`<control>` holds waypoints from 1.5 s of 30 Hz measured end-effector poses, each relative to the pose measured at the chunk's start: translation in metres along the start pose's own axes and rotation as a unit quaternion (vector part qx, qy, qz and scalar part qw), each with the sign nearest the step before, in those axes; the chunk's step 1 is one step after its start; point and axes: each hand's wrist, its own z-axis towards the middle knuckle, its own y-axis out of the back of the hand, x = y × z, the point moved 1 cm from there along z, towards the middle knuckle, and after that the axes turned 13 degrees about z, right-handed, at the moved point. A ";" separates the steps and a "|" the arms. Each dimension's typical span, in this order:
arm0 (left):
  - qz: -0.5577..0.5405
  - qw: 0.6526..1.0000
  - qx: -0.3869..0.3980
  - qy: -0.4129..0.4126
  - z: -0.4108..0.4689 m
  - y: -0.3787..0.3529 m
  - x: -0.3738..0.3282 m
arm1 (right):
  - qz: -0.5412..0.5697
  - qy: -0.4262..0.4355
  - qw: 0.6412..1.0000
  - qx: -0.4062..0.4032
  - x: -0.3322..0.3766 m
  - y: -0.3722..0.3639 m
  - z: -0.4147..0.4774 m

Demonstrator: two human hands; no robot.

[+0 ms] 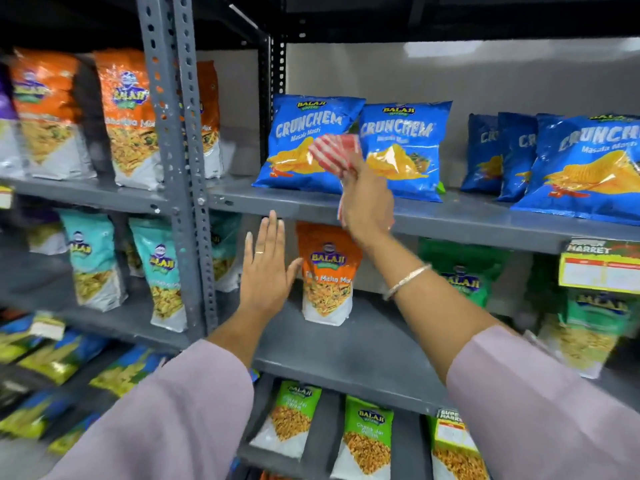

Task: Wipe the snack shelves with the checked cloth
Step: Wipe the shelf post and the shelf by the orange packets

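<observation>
In front of the upper grey shelf [485, 221], right hand [365, 202] raised, fingers curled tight around the checked cloth [334, 152]. Red-and-white cloth bunched above the fist, overlapping the two blue Crunchem bags [403, 147] standing side by side on that shelf; a strip of cloth hanging below the palm, over the shelf's front edge. Contact between cloth and bags not clear because of blur. Silver bangle [407, 280] on the right wrist, lilac sleeve [554, 393] further down the arm.

Below that shelf, left hand [265, 268] flat and spread, fingers straight and pointing up, holding nothing. Fingertips level with the shelf's front edge, touching or just short of it, hard to tell. Thumb stretched toward the orange Mitha Mix pouch [327, 275], tip at the pouch's side. Ring on one finger.

Left of the hands, perforated grey upright post [180, 161] dividing the rack. Beyond the post, orange pouches [128, 119] on the upper level, teal pouches [159, 271] one level down. Right of the Crunchem pair, more blue bags [588, 168] on the same shelf. Under the shelf's right end, a yellow price label [601, 268] and green pouches [460, 271]. Lowest visible level, light green pouches [367, 441].
</observation>
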 end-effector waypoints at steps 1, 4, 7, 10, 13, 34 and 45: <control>0.012 1.000 0.005 0.000 -0.011 -0.006 0.012 | -0.002 0.018 1.000 -0.003 -0.001 -0.012 -0.014; 0.025 0.999 0.029 0.008 -0.039 -0.024 0.043 | 0.050 0.138 0.989 -0.036 -0.018 -0.049 -0.052; 0.046 0.998 0.037 0.027 -0.055 -0.046 0.069 | 0.035 0.171 0.984 -0.046 -0.043 -0.090 -0.076; 0.083 0.996 0.018 0.014 -0.057 -0.069 0.093 | 0.017 0.145 0.989 -0.033 -0.061 -0.129 -0.099; 0.071 0.997 -0.016 -0.005 -0.042 -0.084 0.113 | -0.010 0.047 0.999 -0.015 -0.074 -0.163 -0.117; -0.098 0.975 -0.188 -0.069 0.017 -0.144 0.133 | -0.110 -0.421 0.889 0.143 -0.179 -0.341 -0.156; -0.091 0.976 -0.181 -0.086 0.015 -0.157 0.135 | -0.106 -0.397 0.881 0.233 -0.201 -0.390 -0.084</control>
